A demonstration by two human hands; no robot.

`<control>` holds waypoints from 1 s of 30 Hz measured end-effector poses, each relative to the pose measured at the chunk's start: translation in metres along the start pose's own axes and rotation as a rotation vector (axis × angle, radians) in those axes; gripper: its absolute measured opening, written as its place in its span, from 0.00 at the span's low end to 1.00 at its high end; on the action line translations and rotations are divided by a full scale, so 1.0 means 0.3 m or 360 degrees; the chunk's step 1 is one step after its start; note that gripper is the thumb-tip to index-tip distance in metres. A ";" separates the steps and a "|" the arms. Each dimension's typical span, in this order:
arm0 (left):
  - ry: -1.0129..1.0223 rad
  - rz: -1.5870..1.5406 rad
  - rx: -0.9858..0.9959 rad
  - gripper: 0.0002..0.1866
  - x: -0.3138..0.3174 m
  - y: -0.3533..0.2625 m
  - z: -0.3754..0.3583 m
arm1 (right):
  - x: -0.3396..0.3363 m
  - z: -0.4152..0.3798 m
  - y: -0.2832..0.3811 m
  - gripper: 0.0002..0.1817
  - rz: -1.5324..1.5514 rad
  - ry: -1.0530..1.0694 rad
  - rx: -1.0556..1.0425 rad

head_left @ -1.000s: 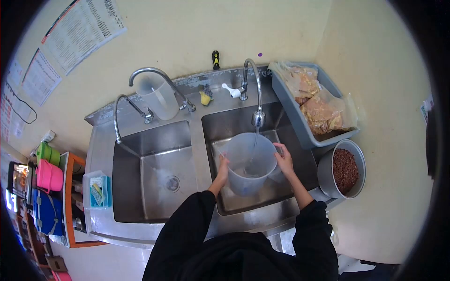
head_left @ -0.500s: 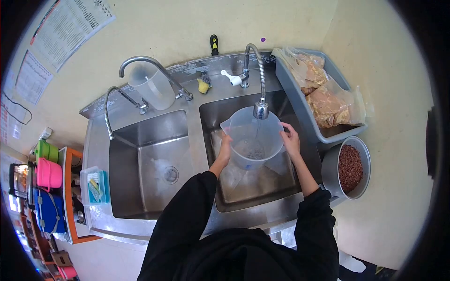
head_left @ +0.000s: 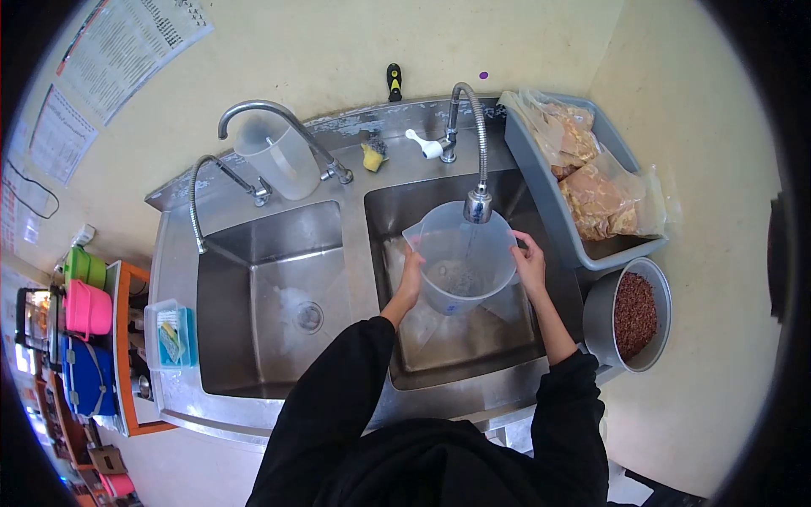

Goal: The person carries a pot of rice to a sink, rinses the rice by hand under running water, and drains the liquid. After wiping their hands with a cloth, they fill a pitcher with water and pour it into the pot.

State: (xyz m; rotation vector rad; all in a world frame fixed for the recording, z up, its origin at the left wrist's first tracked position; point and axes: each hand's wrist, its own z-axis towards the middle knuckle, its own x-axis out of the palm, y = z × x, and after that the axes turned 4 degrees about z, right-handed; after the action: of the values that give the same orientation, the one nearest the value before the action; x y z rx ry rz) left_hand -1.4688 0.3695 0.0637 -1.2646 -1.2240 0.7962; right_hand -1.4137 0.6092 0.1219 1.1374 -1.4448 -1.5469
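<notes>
Over the right sink basin (head_left: 439, 369) a translucent plastic jug (head_left: 456, 270) is held under the metal spout (head_left: 478, 205) of a flexible tap, with water running into it. My left hand (head_left: 410, 283) grips the jug at its left side, near the pouring lip. On the opposite side my right hand (head_left: 530, 264) is closed round the jug's edge or handle; its fingertips are partly hidden. Some water shows at the bottom of the jug.
A grey tub (head_left: 553, 215) of bagged meat and a pot (head_left: 663, 342) of reddish-brown grains stand right. Behind are a second jug (head_left: 291, 165), a curved tap and a yellow sponge (head_left: 372, 157). The left basin (head_left: 270, 367) has foam near its drain.
The whole view has shifted slightly. Both hands still hold the jug under the running spout, and the water in it looks little changed.
</notes>
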 end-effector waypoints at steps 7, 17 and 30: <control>0.0008 -0.0026 -0.0003 0.32 0.005 -0.007 -0.002 | -0.003 -0.008 0.029 0.17 -0.0040 -0.0012 0.0034; -0.0008 -0.0086 0.0053 0.24 -0.005 0.022 0.019 | 0.003 0.008 0.005 0.16 -0.0001 -0.0067 -0.0087; 0.0003 -0.0106 0.0069 0.26 0.004 -0.022 0.002 | 0.005 0.011 0.004 0.17 -0.0020 -0.0072 -0.0086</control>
State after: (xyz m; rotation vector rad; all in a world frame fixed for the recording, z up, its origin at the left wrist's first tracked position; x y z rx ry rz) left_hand -1.4701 0.3696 0.0703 -1.1834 -1.2344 0.7690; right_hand -1.4174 0.6087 0.1228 1.0880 -1.4193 -1.6204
